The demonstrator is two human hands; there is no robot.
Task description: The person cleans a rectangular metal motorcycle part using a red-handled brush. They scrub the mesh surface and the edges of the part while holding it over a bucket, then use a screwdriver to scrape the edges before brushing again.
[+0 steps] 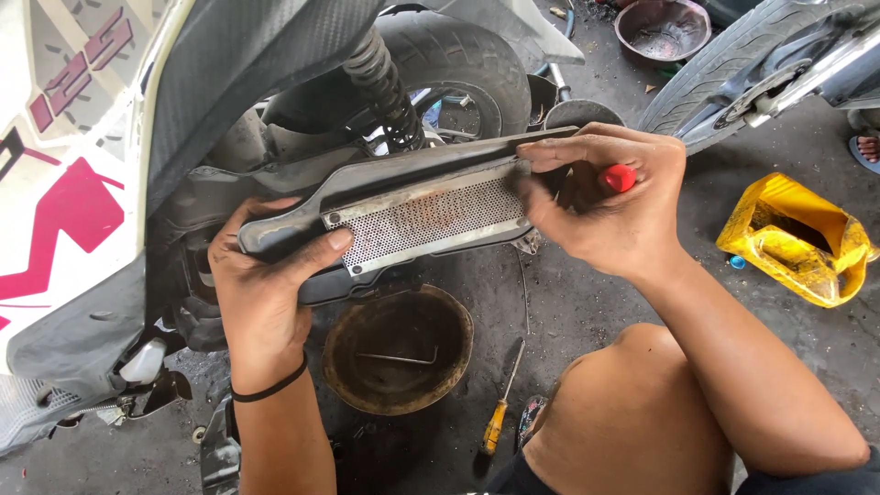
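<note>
A white scooter [82, 183] with pink and black markings fills the left of the frame, its rear tyre [458, 64] and coiled black shock [385, 82] just behind the work. A second tyre [724, 64] leans in from the upper right, above grey, oil-stained concrete floor [779, 339].

Across the middle, held level beside the scooter's rear, is a long dark exhaust cover [403, 206] with a perforated metal grille [431, 220] set in its face. The left hand [261, 284] is closed around the cover's left end, thumb pressed flat on the front near the grille's corner, fingers curled behind; a black band [270, 390] circles that wrist. The right hand [605, 197] grips the cover's right end, fingertips hooked over the top edge, and in the same fist holds a tool with a red handle [619, 177]; only the handle's end shows.

Directly below the cover a round, rusty pan [353, 367] sits on the floor with a bent metal key [399, 357] lying inside. Just right of the pan lies a screwdriver [500, 408] with an orange handle, close to the person's bare knee [632, 412]. Well to the right rests a cut-open yellow jug [797, 243], grimy inside. A second round bowl [662, 27] sits on the floor at the top, beyond the rear tyre.
</note>
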